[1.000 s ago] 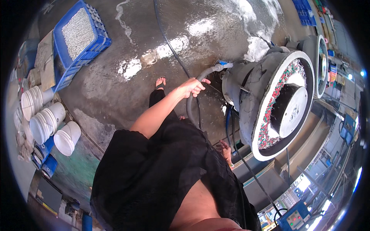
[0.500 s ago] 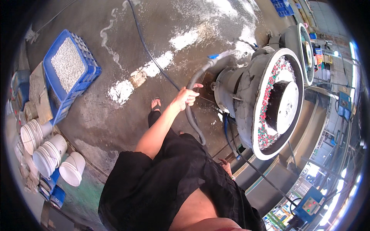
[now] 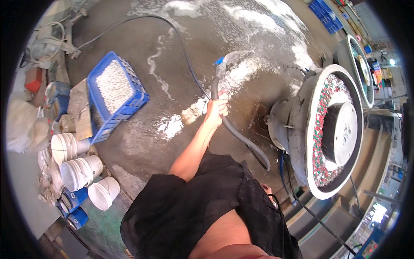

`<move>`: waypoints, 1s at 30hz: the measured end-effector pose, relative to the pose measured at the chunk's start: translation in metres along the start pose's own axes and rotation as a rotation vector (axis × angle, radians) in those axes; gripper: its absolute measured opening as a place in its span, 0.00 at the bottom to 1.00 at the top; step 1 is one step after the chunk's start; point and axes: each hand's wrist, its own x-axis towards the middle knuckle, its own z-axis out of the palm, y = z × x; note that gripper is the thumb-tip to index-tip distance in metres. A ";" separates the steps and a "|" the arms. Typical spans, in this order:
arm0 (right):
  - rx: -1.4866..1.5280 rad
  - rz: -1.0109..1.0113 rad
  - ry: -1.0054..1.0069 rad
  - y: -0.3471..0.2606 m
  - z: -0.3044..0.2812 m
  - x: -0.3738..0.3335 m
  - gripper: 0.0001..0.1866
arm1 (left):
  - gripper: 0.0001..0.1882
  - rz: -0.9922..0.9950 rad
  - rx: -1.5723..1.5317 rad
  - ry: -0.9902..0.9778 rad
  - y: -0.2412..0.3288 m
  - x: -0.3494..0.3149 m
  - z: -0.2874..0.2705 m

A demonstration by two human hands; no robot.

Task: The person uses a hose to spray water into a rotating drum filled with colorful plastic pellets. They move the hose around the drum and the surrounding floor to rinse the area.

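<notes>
My left hand (image 3: 217, 110) is closed round a thick grey hose (image 3: 241, 134), holding it out in front of me over the wet floor. At the hose's far end sits a blue valve (image 3: 219, 61), and water sprays from it to the right. Behind the hand the hose curves down toward my right side. Low by my right hip, my right hand (image 3: 267, 189) shows only in part; clothing hides much of it, and its fingers are too small to read. Nearest to it is a dark cable (image 3: 297, 199).
A round tub machine (image 3: 316, 142) holding red, green and white pieces stands right, a second tub (image 3: 361, 71) beyond it. White foam (image 3: 246, 71) streaks the floor. At left are a blue crate (image 3: 125, 108) of white pellets and white buckets (image 3: 103, 194). A thin hose (image 3: 183, 47) crosses the floor.
The view has swung so the surroundings sit farther right. The hose's spraying end now points away from me and sprays onto the foam, rather than toward the tub machine. My left hand keeps its grip.
</notes>
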 end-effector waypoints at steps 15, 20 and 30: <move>-0.029 -0.193 0.091 0.122 0.025 0.111 0.19 | 0.15 -0.050 0.258 -0.184 0.049 -0.045 0.052; 0.038 -0.278 0.095 0.127 -0.015 0.121 0.20 | 0.16 0.077 0.228 -0.232 0.042 -0.064 0.086; 0.415 -0.172 0.088 0.092 -0.030 0.045 0.16 | 0.19 0.440 0.117 -0.115 0.019 -0.106 0.118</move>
